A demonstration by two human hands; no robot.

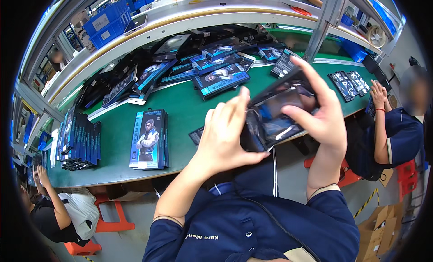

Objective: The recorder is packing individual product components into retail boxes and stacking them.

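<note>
In front of my chest I hold a black flat package point(282, 111) with a glossy, clear-looking front, tilted over the table's near edge. My left hand point(223, 138) grips its left end, thumb along the lower edge and fingers at the upper side. My right hand point(318, 111) spans its right end, with the thumb across the front and the fingers over the top edge. Glare and motion blur hide what lies inside. Just beyond, a blue and black battery box point(221, 79) lies on the green table point(180, 113). Partly behind my left hand is another dark box point(196, 134).
A short stack of battery boxes point(148, 140) lies left of my hands, and a taller row of boxes point(79, 140) farther left. A heap of boxes point(169, 50) fills the back under a shelf point(203, 11). Co-workers sit at both sides; a metal post point(322, 27) stands at right.
</note>
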